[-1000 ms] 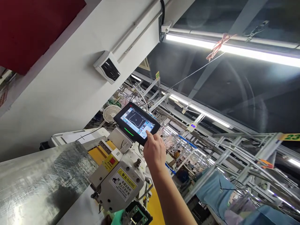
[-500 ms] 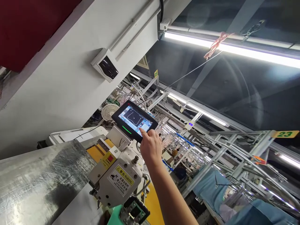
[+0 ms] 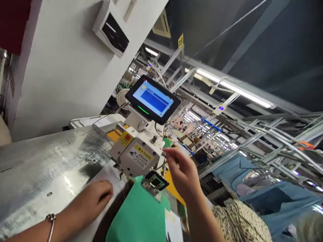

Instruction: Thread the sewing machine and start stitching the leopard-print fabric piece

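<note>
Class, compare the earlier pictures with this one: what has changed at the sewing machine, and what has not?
The right hand has left the touchscreen and dropped, open, beside the machine head. The screen now shows a blue panel instead of the pattern. The left hand has appeared, resting by the green template. The machine stayed put.

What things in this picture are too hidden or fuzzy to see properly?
All in the head view:
- Words on the blue touchscreen: too small to read.
- Small print on the yellow warning label: too small.
- The needle area under the sewing machine head: hidden behind the green template.
- Right hand: fingers blurred.
- Left hand: fingertips curl under, out of sight.
</note>
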Action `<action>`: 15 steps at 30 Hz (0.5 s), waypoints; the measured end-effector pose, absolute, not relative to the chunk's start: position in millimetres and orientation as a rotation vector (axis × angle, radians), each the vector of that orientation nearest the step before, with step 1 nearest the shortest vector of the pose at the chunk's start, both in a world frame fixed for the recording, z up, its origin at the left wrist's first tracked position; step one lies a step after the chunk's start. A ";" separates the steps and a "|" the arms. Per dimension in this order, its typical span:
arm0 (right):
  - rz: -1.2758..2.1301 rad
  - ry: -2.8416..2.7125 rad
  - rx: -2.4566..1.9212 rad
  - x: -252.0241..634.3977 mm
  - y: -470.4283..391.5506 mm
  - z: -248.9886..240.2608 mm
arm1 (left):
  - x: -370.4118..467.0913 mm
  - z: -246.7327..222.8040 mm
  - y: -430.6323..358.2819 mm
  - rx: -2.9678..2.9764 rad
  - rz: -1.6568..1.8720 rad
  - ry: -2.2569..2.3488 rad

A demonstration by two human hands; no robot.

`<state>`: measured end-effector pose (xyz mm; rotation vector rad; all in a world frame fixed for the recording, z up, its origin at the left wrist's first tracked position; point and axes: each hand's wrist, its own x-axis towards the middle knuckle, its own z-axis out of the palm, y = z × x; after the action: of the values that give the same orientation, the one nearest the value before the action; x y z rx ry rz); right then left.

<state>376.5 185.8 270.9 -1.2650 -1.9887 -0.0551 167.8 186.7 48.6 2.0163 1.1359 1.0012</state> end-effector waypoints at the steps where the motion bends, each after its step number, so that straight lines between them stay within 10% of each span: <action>1: 0.174 -2.043 -1.356 383.4 174.2 252.3 | 168.2 54.2 189.3 1.987 0.934 1.192; 5: 0.710 -2.161 -1.698 396.8 162.9 174.8 | 179.5 73.8 205.9 1.921 0.725 1.382; 15: 0.456 -2.029 -1.935 367.6 242.7 92.8 | 220.5 62.4 234.2 1.875 0.574 1.698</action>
<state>367.6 242.7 92.8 -1.9351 -2.0291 0.4556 220.5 234.2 62.4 1.8750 1.6981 0.5738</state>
